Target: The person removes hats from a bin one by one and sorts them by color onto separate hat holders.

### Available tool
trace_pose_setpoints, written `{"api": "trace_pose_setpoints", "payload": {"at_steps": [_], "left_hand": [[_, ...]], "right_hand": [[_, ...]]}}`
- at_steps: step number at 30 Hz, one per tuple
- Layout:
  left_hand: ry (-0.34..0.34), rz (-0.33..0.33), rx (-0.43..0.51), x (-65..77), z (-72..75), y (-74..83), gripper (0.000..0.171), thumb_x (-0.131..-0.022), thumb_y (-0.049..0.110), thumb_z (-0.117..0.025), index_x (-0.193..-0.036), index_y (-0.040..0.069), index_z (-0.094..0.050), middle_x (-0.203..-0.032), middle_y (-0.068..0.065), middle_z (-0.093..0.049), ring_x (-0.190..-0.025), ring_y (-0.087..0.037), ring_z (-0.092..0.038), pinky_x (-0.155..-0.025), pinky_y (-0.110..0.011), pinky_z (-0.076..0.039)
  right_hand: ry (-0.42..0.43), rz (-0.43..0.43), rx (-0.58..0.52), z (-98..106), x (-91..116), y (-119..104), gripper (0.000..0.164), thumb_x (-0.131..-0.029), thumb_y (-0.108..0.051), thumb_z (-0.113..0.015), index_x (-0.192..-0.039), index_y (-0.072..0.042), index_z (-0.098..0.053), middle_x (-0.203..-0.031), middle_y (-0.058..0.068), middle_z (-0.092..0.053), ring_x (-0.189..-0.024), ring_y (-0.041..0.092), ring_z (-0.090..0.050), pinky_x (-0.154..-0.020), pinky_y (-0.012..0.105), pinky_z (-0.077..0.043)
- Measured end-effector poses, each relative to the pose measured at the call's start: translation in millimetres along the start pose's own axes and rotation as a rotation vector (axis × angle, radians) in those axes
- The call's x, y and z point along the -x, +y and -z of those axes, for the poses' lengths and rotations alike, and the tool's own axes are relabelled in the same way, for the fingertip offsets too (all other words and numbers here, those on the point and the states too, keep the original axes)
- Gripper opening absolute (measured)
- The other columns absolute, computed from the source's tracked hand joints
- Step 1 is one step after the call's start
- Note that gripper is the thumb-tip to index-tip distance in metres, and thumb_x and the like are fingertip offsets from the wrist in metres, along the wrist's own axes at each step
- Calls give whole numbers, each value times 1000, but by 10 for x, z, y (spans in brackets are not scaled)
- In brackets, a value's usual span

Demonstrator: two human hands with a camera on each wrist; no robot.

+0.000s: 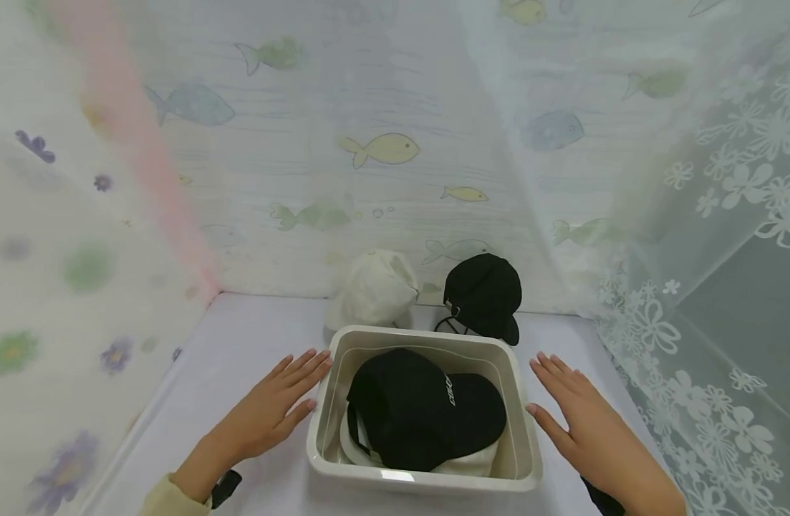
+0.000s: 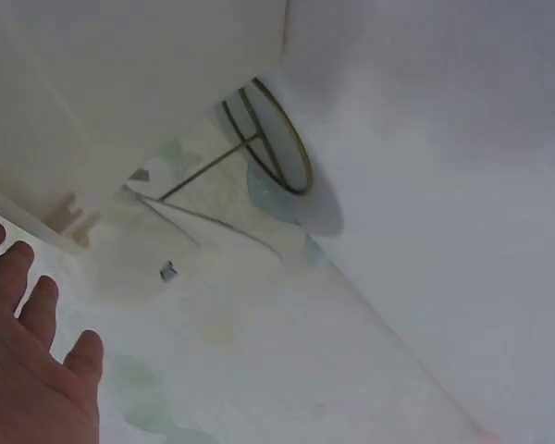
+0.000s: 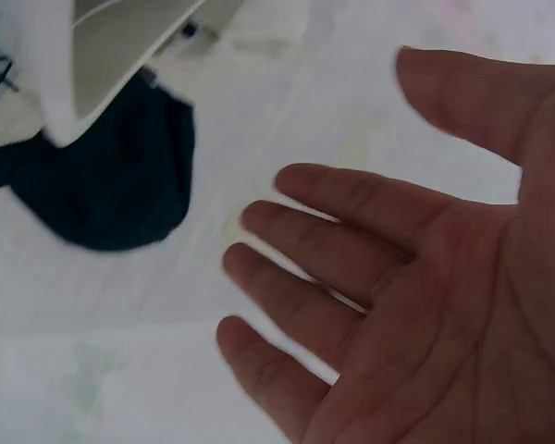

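Note:
A cream plastic bin (image 1: 530, 469) stands in the middle of the table. Inside it a black cap (image 1: 401, 408) with white lettering lies on top of a white cap (image 1: 465, 464), most of which is hidden. My left hand (image 1: 272, 405) is beside the bin's left wall, fingers straight and fingertips right at the rim. On the other side my right hand (image 1: 578, 412) hovers a little off the right wall, its fingers straight and the thumb spread. In the right wrist view the palm (image 3: 435, 287) shows with nothing in it.
Behind the bin, a white cap (image 1: 375, 287) and another black cap (image 1: 485, 297) sit at the table's back edge. A wire stand (image 2: 259, 139) shows in the left wrist view. Fish-patterned curtain (image 1: 382, 179) hangs at the back, and flowered sheer fabric (image 1: 743, 401) encloses the right side.

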State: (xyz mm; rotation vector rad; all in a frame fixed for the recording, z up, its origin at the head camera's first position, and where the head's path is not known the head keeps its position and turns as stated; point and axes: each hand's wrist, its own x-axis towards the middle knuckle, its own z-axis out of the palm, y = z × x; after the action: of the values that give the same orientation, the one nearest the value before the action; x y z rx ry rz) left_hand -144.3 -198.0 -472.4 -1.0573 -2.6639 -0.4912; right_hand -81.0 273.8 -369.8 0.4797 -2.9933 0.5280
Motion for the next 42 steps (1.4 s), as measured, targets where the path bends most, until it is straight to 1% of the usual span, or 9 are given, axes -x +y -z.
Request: {"api": "trace_pose_setpoints", "payload": {"at_steps": [3,6,10,13,20,23,32,38,42], "left_hand": [[-1,-107,-38,-32,47,37,66,-102,30,-60,-160,15,-33,-165,-4,-33,-152,-28,-32,-128,-30,0],[-24,-192,-39,-71,71,73,68,-100,30,-63,-160,15,-33,-165,-4,-34,-152,-27,-31,-129,-32,-2],[-69,-273,-53,-120,78,81,64,-104,37,-55,-161,16,-33,-166,-3,-32,-153,-26,-30,-129,-33,-3],[-91,-326,-77,-158,69,43,61,-107,42,-47,-160,16,-33,-166,-4,-32,-153,-25,-30,-129,-34,-5],[-86,-454,-33,-215,55,-83,65,-97,28,-64,-156,10,-42,-162,-10,-38,-150,-28,-36,-129,-32,-8],[-89,-481,-30,-233,62,-108,68,-94,25,-68,-155,9,-43,-162,-11,-39,-149,-29,-37,-129,-31,-9],[-78,-533,-2,-270,38,-152,61,-101,29,-58,-155,6,-41,-161,-14,-40,-148,-32,-37,-128,-34,-12],[-38,-515,15,-219,-39,-164,56,-109,35,-40,-156,4,-38,-162,-15,-37,-148,-33,-37,-128,-34,-13],[4,-494,25,-181,-51,-152,56,-109,33,-41,-155,2,-39,-162,-16,-37,-147,-35,-39,-128,-35,-15]], "right_hand": [[-48,115,-22,47,-129,-123,65,-102,-40,-61,-159,-18,-37,-164,6,-36,-150,33,-33,-117,55,-34],[-117,261,-137,15,-307,-159,60,-104,-38,-58,-159,-26,-36,-163,-1,-38,-149,24,-37,-113,46,-43],[-251,437,-357,-91,-632,-157,54,-106,-26,-57,-157,-21,-40,-159,2,-44,-146,20,-42,-114,35,-44],[-344,505,-465,-198,-886,-194,51,-106,-23,-57,-154,-12,-45,-157,7,-47,-145,20,-44,-115,32,-43],[-539,504,-559,-453,-1348,-426,51,-104,-25,-60,-151,-7,-50,-155,5,-49,-143,22,-45,-115,42,-44],[-584,516,-548,-544,-1484,-523,52,-103,-26,-61,-151,-7,-49,-155,6,-49,-145,24,-43,-118,44,-40],[-585,510,-395,-737,-1672,-682,57,-100,-36,-65,-150,-14,-52,-153,-1,-51,-143,16,-44,-119,38,-37],[-574,519,-383,-810,-1675,-743,56,-99,-37,-67,-147,-12,-54,-148,1,-55,-136,15,-51,-115,35,-43],[-543,524,-366,-824,-1656,-750,53,-98,-36,-69,-144,-11,-57,-145,2,-57,-133,16,-53,-113,36,-44]]}}
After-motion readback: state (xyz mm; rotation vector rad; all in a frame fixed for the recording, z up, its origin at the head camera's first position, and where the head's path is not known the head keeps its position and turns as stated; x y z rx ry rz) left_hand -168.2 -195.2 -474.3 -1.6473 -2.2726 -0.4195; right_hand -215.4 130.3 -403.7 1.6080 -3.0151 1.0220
